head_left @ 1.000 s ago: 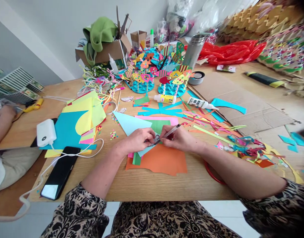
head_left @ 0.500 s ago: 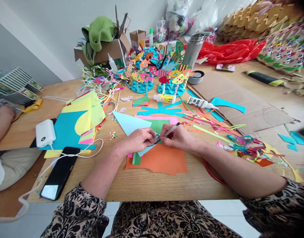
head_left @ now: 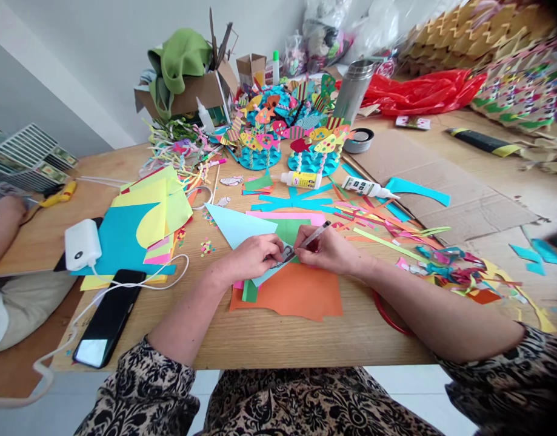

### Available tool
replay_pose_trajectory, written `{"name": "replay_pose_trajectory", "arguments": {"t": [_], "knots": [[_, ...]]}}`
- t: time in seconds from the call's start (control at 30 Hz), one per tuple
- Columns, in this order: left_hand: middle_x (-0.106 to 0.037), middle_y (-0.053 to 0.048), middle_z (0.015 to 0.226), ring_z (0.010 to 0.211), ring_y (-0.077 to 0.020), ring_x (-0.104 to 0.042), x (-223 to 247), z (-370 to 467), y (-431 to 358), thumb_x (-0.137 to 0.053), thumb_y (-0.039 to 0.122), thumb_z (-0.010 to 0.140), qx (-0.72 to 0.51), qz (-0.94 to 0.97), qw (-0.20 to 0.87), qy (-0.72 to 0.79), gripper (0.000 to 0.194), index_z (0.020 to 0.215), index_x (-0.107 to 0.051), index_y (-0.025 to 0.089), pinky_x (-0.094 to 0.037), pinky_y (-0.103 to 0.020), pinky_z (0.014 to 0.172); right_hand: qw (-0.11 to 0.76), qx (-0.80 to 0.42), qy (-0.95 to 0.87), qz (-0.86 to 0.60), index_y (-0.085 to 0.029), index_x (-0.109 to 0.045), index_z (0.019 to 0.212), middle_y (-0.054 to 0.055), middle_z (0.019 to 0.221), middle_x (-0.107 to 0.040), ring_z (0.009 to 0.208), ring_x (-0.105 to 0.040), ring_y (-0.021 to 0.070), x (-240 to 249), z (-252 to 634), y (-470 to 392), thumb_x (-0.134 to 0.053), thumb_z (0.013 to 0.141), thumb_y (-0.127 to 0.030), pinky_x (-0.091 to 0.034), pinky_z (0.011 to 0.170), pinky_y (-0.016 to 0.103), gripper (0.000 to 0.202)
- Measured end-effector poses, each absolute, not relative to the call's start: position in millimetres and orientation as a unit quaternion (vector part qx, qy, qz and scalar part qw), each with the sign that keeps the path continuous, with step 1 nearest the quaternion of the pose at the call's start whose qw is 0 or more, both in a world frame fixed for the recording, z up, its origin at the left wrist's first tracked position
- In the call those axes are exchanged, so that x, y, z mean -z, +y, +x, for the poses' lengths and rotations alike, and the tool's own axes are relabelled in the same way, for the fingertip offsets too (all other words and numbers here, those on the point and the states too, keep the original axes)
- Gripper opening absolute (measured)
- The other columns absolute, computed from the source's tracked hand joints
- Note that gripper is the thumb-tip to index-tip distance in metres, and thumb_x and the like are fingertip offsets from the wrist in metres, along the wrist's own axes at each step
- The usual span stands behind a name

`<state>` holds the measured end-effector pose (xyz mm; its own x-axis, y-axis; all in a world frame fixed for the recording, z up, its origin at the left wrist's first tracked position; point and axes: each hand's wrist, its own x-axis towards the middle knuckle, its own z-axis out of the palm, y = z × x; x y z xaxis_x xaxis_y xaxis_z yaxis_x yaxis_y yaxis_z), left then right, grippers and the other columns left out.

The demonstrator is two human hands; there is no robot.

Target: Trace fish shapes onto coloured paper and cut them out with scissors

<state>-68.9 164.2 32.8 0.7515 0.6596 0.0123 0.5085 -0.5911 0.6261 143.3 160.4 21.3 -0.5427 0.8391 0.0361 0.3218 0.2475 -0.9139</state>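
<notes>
My right hand [head_left: 326,249] is closed round a pen [head_left: 318,231], its tip low over the light blue paper [head_left: 244,224]. On that paper a small fish-shaped cutout [head_left: 287,254] lies between my hands. My left hand [head_left: 259,255] has its fingers bent together at the cutout's left side, pressing on it; the fingertips partly hide it. Under the light blue paper are green paper [head_left: 293,230], pink paper [head_left: 319,216] and an orange sheet [head_left: 300,293]. Two more grey fish cutouts [head_left: 231,180] lie further back on the table.
Glue bottles [head_left: 302,180] and paper fish models [head_left: 260,154] stand or lie behind the papers. At the left are coloured sheets [head_left: 123,224], a power bank [head_left: 82,244], its cable and a phone [head_left: 109,320]. Paper strips [head_left: 387,224] lie right. Another person's hand [head_left: 10,209] shows far left.
The pen in my right hand has tilted slightly and shifted a little up. My left hand stays on the cutout, nearly unmoved.
</notes>
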Motion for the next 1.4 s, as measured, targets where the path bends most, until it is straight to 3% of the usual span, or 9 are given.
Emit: {"name": "replay_pose_trajectory", "arguments": {"t": [0.4,0.83,1.4], "knots": [[-0.065,-0.005,0.098,0.086,-0.0144,-0.063,-32.3,-68.2,162.3,-0.059,0.007,0.079,-0.125,0.886,0.298,0.332,0.013,0.079,-0.068,0.016,-0.05,-0.027,0.079,0.273,-0.462,-0.743,-0.4,-0.018,-0.052,0.072,-0.005,0.052,-0.05,0.046,-0.044,0.0084,-24.9,143.1,159.4,-0.055,0.071,-0.02,-0.032,0.044,0.021,0.003],[-0.062,-0.006,0.096,0.092,-0.0163,-0.06,-34.3,-65.4,150.7,-0.046,0.009,0.088,-0.093,0.915,0.219,0.327,0.02,0.084,-0.065,0.016,-0.049,-0.028,0.082,0.267,-0.466,-0.737,-0.41,-0.019,-0.051,0.071,-0.005,0.053,-0.053,0.044,-0.052,0.0097,-26.3,146.5,161.1,-0.056,0.069,-0.016,-0.035,0.04,0.019,0.006],[-0.062,-0.006,0.1,0.099,-0.0179,-0.058,-32.9,-65.5,146.5,-0.042,0.003,0.086,-0.101,0.918,0.207,0.323,0.03,0.101,-0.064,0.017,-0.05,-0.033,0.086,0.294,-0.439,-0.735,-0.426,-0.019,-0.048,0.067,-0.006,0.051,-0.048,0.043,-0.045,0.0079,-26.9,146.6,163.3,-0.054,0.065,-0.014,-0.033,0.04,0.019,0.007]]}}
